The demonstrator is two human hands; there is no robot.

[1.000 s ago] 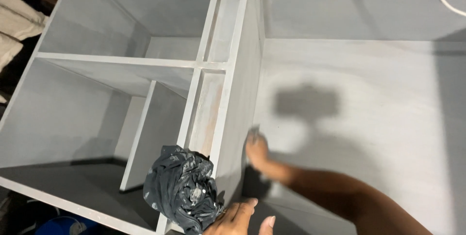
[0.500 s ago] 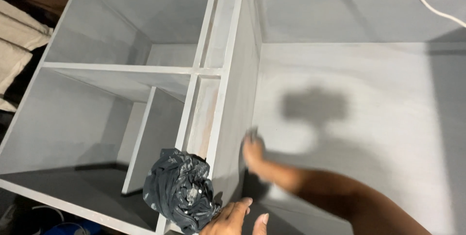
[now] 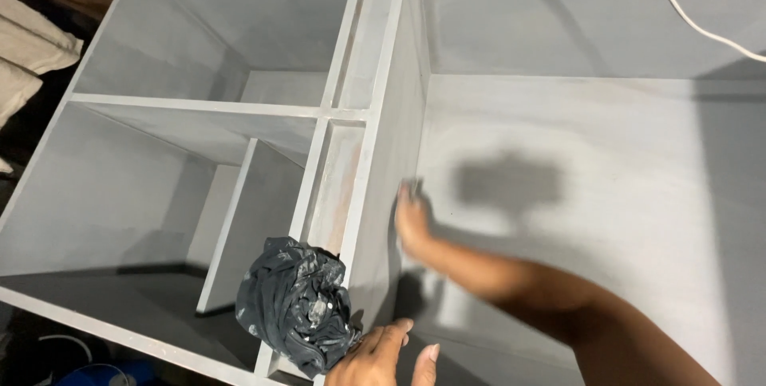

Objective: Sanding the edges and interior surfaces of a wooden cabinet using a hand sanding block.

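Observation:
A grey-painted wooden cabinet with several open compartments fills the view. My right hand reaches into the large right compartment and lies flat against the upright divider panel. It is blurred, and a small grey patch at its fingertips cannot be made out. My left hand rests at the bottom on the divider's front edge, fingers stretched out. It touches a crumpled dark cloth that sits on that edge.
A white cable runs across the cabinet's top right wall. Beige fabric lies outside the cabinet at the far left. A blue object and dark floor show below the bottom left edge.
My right hand stays on the divider panel, shifted only slightly. My left hand has come further into view beside the cloth. The view has tilted a little.

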